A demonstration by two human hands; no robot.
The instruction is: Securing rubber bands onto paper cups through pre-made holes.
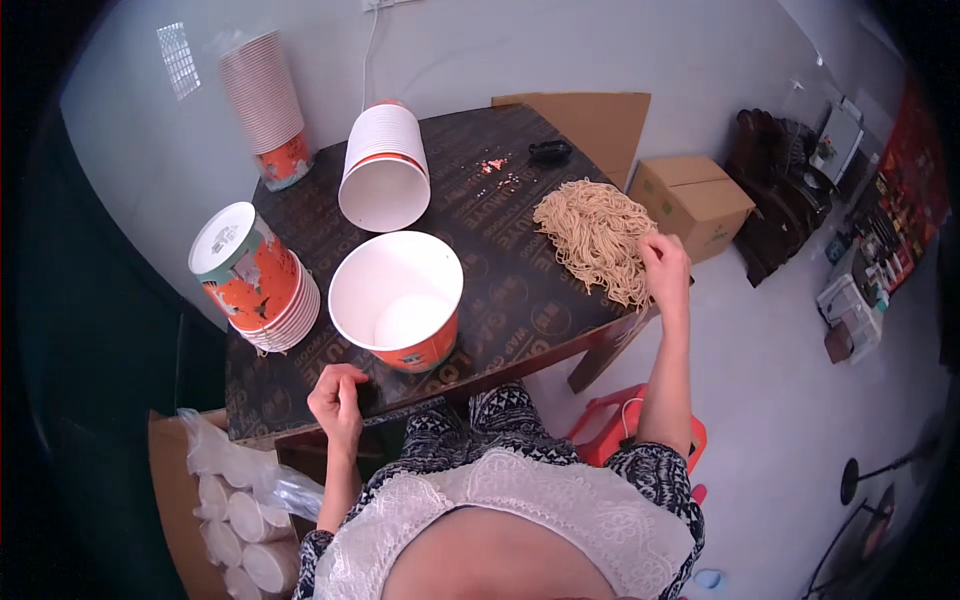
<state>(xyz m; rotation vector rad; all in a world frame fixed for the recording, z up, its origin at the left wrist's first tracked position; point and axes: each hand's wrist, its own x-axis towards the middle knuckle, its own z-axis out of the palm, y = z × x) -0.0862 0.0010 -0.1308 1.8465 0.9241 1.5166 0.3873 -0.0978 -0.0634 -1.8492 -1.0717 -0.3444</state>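
Note:
A heap of thin tan strands [595, 235], like noodles or rubber bands, lies at the table's right end. My right hand [665, 262] is at its right edge with the fingers pinched together on strands there. A large paper bucket [415, 345], white inside and orange outside, stands upright at the table's front middle, its inside showing nothing but white. Just left of the bucket's base, my left hand [338, 398] rests at the table's front edge, fingers curled and nothing visible in them.
Stacked paper buckets [255, 275] stand upside down at the left. Another stack [385, 145] lies on its side behind the upright bucket. A tall wrapped stack [268, 100] leans at the wall. A black object [550, 150] lies far right. Cardboard boxes [695, 195] flank the table.

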